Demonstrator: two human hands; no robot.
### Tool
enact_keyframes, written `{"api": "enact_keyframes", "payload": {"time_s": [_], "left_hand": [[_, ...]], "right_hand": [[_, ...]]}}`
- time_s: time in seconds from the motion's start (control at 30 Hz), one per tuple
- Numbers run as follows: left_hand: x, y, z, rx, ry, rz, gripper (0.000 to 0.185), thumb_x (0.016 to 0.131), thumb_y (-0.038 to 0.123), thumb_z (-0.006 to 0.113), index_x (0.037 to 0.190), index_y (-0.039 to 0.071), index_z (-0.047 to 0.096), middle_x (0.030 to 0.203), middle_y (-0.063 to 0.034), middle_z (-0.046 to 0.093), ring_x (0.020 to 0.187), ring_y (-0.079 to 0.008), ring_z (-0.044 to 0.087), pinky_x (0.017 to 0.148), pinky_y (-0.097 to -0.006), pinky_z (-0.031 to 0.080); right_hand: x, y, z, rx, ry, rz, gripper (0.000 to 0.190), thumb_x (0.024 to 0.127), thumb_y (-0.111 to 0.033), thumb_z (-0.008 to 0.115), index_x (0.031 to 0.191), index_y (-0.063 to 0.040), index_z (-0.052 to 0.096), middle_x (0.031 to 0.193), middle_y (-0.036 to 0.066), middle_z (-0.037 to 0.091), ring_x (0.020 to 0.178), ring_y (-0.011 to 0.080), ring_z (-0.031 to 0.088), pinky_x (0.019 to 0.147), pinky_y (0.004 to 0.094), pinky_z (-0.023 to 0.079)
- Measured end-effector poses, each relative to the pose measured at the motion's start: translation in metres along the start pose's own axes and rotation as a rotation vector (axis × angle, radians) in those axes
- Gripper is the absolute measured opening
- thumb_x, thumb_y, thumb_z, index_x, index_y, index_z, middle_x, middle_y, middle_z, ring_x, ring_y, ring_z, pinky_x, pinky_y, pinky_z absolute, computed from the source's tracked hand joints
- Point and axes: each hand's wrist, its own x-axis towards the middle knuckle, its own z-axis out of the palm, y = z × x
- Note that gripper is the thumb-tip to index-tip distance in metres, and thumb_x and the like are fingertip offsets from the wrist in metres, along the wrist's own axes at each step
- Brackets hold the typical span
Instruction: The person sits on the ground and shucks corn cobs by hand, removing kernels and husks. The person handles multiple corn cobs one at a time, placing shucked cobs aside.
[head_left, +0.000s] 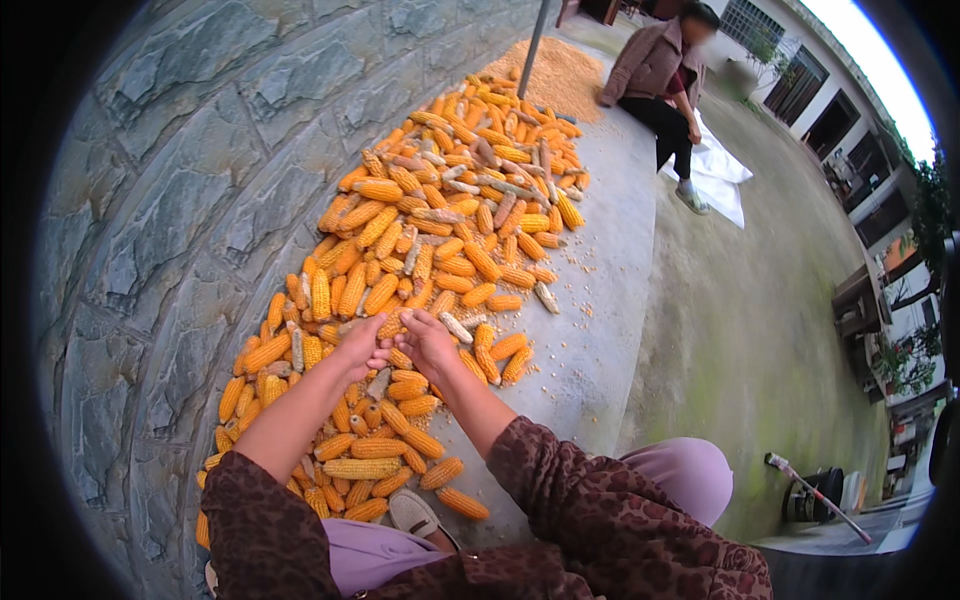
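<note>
Both my hands meet over a long heap of dried corn cobs (454, 283), on a concrete ledge. Between them is one orange ear of corn (391, 325). My left hand (364, 346) is closed round its left side. My right hand (429, 343) has its thumb and fingers on the ear's right side. A few pale, bare cobs, such as a stripped corncob (455, 328) just right of my right hand, lie among the full ears. Loose kernels (574, 307) are scattered on the concrete to the right.
A rough stone wall (180, 225) runs along the left. Behind the heap stand a metal pole (534, 49) and a pile of shelled kernels (566, 75). Another person (660, 82) sits at the ledge's far end beside a white sheet (712, 169). A black bucket (814, 495) is at lower right.
</note>
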Motion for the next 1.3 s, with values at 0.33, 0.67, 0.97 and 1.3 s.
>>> {"api": "enact_keyframes", "payload": {"time_s": [0.33, 0.67, 0.97, 1.3], "left_hand": [[-0.014, 0.014, 0.011, 0.204, -0.070, 0.098, 0.035, 0.100, 0.047, 0.050, 0.118, 0.017, 0.049, 0.075, 0.0020, 0.046, 0.051, -0.0038, 0.033, 0.038, -0.0160, 0.023], [-0.029, 0.020, 0.030, 0.113, 0.181, 0.145, 0.030, 0.097, 0.044, 0.053, 0.106, 0.016, 0.054, 0.066, 0.0033, 0.044, 0.043, -0.0046, 0.029, 0.036, -0.0195, 0.021], [0.002, 0.016, -0.005, 0.127, 0.083, 0.143, 0.026, 0.099, 0.039, 0.050, 0.093, 0.013, 0.048, 0.067, 0.0010, 0.043, 0.046, -0.0064, 0.030, 0.039, -0.0217, 0.022], [0.035, -0.002, -0.066, 0.765, 0.095, 0.623, 0.019, 0.098, 0.030, 0.053, 0.099, 0.011, 0.054, 0.085, -0.0006, 0.051, 0.070, -0.0107, 0.046, 0.059, -0.0275, 0.040]], "right_hand": [[-0.009, -0.008, 0.020, -0.066, 0.117, -0.031, 0.012, 0.098, -0.019, 0.060, 0.098, -0.007, 0.056, 0.082, 0.000, 0.059, 0.071, 0.0113, 0.061, 0.060, 0.0232, 0.050], [-0.009, -0.017, 0.034, -0.128, 0.033, -0.064, 0.019, 0.097, -0.019, 0.060, 0.106, -0.002, 0.059, 0.082, 0.002, 0.060, 0.068, 0.0114, 0.063, 0.060, 0.0234, 0.052], [0.001, -0.002, 0.026, -0.336, 0.111, -0.095, 0.016, 0.095, -0.019, 0.063, 0.101, -0.004, 0.059, 0.088, 0.004, 0.061, 0.070, 0.0128, 0.065, 0.058, 0.0244, 0.053], [-0.008, 0.006, 0.041, -0.440, -0.096, 0.233, 0.030, 0.102, -0.035, 0.048, 0.106, -0.005, 0.053, 0.083, 0.005, 0.062, 0.060, 0.0125, 0.061, 0.056, 0.0263, 0.051]]}}
